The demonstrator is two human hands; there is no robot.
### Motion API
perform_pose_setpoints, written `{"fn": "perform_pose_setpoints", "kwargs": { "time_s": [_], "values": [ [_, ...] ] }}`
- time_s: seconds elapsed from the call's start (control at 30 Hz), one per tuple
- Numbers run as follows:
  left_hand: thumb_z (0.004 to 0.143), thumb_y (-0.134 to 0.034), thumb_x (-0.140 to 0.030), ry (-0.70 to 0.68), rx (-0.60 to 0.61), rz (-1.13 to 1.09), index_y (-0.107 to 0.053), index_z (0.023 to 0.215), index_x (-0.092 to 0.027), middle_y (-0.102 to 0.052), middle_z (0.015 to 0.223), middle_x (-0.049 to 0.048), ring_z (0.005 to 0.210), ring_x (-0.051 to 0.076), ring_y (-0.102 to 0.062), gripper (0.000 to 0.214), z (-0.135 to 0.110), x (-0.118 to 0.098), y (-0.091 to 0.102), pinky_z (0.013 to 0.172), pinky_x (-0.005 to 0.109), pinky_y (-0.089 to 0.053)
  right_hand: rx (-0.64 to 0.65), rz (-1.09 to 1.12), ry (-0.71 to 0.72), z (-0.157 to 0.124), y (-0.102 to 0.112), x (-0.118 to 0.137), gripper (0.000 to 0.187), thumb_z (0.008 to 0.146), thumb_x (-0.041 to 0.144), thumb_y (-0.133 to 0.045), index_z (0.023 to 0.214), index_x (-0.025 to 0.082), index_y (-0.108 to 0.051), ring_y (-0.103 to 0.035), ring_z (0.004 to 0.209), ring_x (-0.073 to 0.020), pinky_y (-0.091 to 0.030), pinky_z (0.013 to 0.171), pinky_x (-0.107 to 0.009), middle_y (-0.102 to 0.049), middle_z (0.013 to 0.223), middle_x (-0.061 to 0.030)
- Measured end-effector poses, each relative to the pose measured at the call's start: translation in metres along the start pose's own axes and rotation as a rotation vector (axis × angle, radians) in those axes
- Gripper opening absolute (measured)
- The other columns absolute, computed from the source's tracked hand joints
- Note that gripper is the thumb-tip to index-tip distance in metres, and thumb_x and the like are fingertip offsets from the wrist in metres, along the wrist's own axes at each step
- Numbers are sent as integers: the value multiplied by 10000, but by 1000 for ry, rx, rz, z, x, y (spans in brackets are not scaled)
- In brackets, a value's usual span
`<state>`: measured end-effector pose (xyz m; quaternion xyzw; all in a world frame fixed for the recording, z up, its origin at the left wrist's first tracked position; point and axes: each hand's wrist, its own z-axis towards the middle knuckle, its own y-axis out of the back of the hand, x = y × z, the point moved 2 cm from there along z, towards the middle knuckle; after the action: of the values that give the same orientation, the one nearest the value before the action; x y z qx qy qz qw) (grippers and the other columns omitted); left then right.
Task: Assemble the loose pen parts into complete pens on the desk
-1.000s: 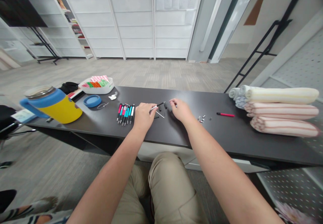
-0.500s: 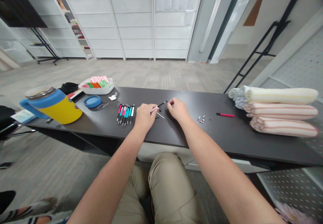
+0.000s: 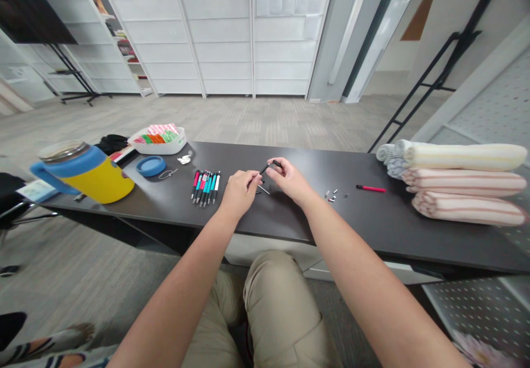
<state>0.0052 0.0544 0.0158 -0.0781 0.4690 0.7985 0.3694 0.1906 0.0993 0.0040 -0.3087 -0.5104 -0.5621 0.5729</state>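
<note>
The two hands had come closer than they were a second before. At first they were well apart. Now the left hand (image 3: 239, 193) and the right hand (image 3: 286, 180) were just beside each other, above the bench (image 3: 372, 230). The right grip was clamped on a thin black pen part (image 3: 265, 168), with the fingers curled around its end. That part pointed toward the left hand and was held up off the bench. The left grip was close to the other end, but the fingers hid what was there, so I could not tell if it was open or shut. A thin silver rod (image 3: 264, 190) lay on the bench under the hands, partly hidden by them. To the left was a neat row of pens (image 3: 206, 187). To the right lay tiny metal bits (image 3: 330, 195), too small to make out, and past them a red pen (image 3: 370, 189). Farther left stood a yellow mug (image 3: 86, 177) and a blue lid (image 3: 150, 166). Folded towels (image 3: 464, 183) were piled at the right end.
</note>
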Motion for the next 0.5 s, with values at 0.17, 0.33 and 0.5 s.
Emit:
{"fn": "perform_pose_setpoints", "kwargs": {
  "time_s": [0.17,0.33,0.5],
  "values": [
    [1066,-504,-343,-24,55,14,-718,1050,-251,-793,974,34,982,226,-676,233,0,-1,-2,901,358,-492,49,54,30,-2,-1,1,421,871,560,-711,1103,210,-702,-521,636,-127,-435,620,-255,-622,752,29],
    [1022,-599,-336,-11,27,16,-728,987,-252,-785,929,21,952,225,-675,158,0,2,-3,880,353,-493,42,48,31,-2,-2,3,371,867,532,-735,1026,197,-737,-584,698,-141,-466,686,-268,-690,805,1],
    [1002,-634,-380,47,-67,48,-733,1027,-238,-773,954,47,957,234,-681,174,0,5,-3,870,358,-507,16,99,-17,-3,-3,3,434,943,612,-604,1147,236,-676,-453,584,-119,-402,540,-243,-564,754,36]
  ]
}}
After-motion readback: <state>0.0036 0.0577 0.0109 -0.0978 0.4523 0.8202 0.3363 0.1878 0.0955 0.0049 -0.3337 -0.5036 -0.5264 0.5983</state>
